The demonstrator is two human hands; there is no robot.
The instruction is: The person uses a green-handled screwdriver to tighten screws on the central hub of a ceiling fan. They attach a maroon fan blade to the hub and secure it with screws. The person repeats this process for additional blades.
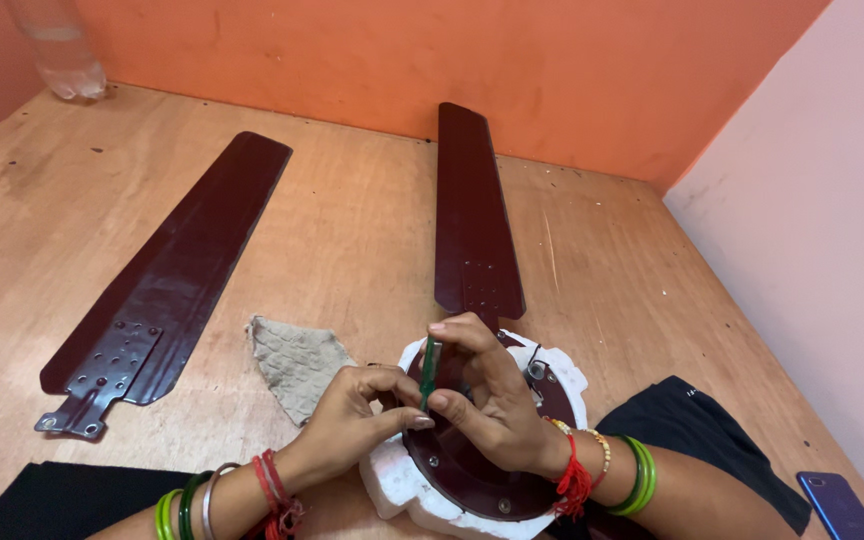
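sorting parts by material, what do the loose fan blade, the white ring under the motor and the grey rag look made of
Loose fan blade: likely sheet metal, glossy dark maroon paint; thin, flat, punched holes at the bracket end.
White ring: looks like foam packing; matte, chunky, crumbly edges.
Grey rag: woven or knitted cloth, rough texture, frayed outline.
Table: apparently plywood, visible grain.

Hands (472, 400) on perhaps a screwdriver (429, 372)

Bench (352, 210) is matt plywood, scuffed and speckled. Two blades (167, 290) are glossy dark-maroon painted metal. Rag (297, 360) is rough woven cloth. Motor (472, 470) is glossy metal, seated in rough white foam (392, 485). Bottle (57, 50), far-left corner, is clear plastic.
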